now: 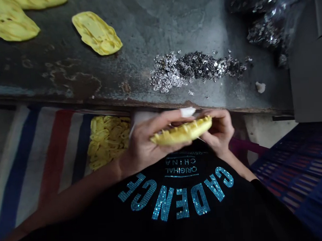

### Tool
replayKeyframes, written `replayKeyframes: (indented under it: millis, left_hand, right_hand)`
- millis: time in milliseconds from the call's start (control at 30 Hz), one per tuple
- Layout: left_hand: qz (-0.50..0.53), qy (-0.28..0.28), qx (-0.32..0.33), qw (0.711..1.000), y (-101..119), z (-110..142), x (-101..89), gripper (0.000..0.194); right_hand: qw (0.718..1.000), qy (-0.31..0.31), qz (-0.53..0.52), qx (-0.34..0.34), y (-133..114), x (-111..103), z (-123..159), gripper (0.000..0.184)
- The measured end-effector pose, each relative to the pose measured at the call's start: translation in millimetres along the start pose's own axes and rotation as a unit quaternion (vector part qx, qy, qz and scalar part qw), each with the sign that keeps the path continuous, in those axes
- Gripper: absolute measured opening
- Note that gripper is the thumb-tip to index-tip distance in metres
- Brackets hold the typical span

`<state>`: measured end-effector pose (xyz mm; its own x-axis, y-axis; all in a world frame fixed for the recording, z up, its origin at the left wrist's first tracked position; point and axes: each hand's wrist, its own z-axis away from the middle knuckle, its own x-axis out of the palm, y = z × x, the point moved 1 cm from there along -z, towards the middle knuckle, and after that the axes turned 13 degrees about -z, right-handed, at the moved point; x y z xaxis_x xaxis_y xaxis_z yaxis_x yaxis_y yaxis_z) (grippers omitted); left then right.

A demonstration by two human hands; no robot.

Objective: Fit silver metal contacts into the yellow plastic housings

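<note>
Hands [147,140] with yellow piece [184,132], seemingly near edge [117,101].

Scuffed dark metal table [136,32], striped red-white-blue sheet [54,146], blue slatted crate [304,171].

A person is wearing a black top [166,235] with glittering turquoise lettering [182,202].
Large arched capitals are spelling "CADENCE", smaller "ORIGINAL" and "CHINA" are sitting between thin lines, and a white wrap [187,112] is covering a fingertip of the left hand [144,142].
</note>
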<state>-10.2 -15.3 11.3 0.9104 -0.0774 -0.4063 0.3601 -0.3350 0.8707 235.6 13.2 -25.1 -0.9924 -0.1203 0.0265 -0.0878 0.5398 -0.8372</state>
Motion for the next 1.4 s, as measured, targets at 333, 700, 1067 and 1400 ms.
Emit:
replayKeyframes:
  millis: [333,700,1067,1400]
  left_hand:
    - [0.090,-0.122,-0.177,0.973,-9,-13,-8.4,0.047]
    - [0.299,0.043,-0.242,0.922,-16,-5,-6.3,0.021]
    - [0.334,0.052,-0.314,0.888,-12,-23,4.7,0.020]
    - [0.382,0.038,-0.336,0.860,-7,-23,7.1,0.042]
  right_hand:
    - [0.940,-0.118,-0.163,0.274,-13,15,-25,0.039]
    - [0.968,-0.098,0.206,0.102,14,-75,-60,0.020]
    - [0.921,-0.248,0.294,0.067,39,-81,-89,0.015]
    - [0.911,-0.269,0.303,0.077,31,-78,-90,0.014]
